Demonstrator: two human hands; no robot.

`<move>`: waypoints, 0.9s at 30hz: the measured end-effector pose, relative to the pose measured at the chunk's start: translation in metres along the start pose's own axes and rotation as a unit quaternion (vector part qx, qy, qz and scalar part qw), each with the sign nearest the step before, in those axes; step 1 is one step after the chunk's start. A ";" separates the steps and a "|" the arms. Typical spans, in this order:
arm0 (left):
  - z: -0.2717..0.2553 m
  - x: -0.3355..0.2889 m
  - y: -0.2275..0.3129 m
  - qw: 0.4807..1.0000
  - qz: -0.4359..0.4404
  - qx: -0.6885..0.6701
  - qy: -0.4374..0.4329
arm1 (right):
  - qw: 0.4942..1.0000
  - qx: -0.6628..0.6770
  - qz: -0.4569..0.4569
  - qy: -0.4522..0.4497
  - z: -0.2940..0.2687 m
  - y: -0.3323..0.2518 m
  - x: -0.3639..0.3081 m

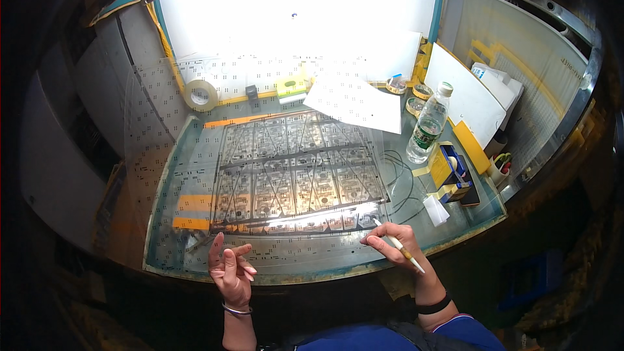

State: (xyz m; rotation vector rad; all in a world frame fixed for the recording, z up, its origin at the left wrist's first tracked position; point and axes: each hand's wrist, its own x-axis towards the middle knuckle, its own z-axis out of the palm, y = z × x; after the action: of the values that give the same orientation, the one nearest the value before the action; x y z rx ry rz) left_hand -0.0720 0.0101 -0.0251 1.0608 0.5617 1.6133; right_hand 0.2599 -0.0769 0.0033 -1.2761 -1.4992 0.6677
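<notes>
In my right hand (394, 244) is a slim white pen-like tool (406, 255) with a yellowish-brown middle and a pointed end towards my wrist. Its other tip pokes out past my fingers. My left hand (230, 265) is raised palm up with fingers apart, at the table's near edge; nothing shows in it. Between and beyond my hands lies a dark film panel (304, 172) printed with repeated circuit-like patterns. A large clear sheet (153, 114) with small black marks stretches over the panel. Whether my left hand touches that sheet, I cannot tell.
On the glass-topped table (465, 221) stand a water bottle (428, 127) and a blue and yellow tape dispenser (452, 172). Farther back are a tape roll (201, 95), a yellow-green box (291, 88) and white paper (357, 104). Boards (465, 88) lean at right.
</notes>
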 end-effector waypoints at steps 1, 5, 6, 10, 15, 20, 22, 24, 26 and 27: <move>0.000 0.000 0.000 1.000 0.000 0.000 -0.001 | 1.000 0.000 0.000 0.000 0.000 0.000 0.000; 0.000 0.000 0.000 1.000 0.002 -0.002 -0.003 | 1.000 0.008 -0.007 0.010 0.001 0.002 0.000; 0.001 0.000 0.000 1.000 0.002 -0.003 -0.003 | 1.000 0.012 -0.010 0.016 0.002 0.002 0.000; 0.000 0.000 0.000 1.000 0.002 -0.001 -0.001 | 1.000 0.004 0.005 -0.003 -0.001 0.000 0.000; 0.000 0.000 0.000 1.000 0.001 0.004 -0.002 | 1.000 0.019 -0.010 0.015 0.002 0.002 0.000; 0.000 0.000 0.000 1.000 0.001 0.005 0.001 | 1.000 0.005 -0.002 0.003 0.000 0.001 0.000; 0.001 0.000 0.000 1.000 0.001 0.004 0.000 | 1.000 -0.002 0.003 -0.002 -0.001 0.000 0.000; 0.000 0.000 0.000 1.000 0.002 0.003 0.000 | 1.000 -0.003 0.003 -0.002 -0.001 0.000 0.000; 0.000 0.000 0.000 1.000 0.002 0.002 -0.002 | 1.000 -0.005 0.002 -0.001 0.000 -0.001 0.000; 0.000 0.000 0.000 1.000 0.001 0.001 -0.005 | 1.000 -0.005 0.002 -0.001 0.000 -0.001 0.000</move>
State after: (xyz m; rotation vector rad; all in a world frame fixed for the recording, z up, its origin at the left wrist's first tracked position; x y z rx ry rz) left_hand -0.0718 0.0102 -0.0247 1.0700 0.5556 1.6093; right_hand 0.2598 -0.0772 0.0044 -1.2866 -1.5038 0.6646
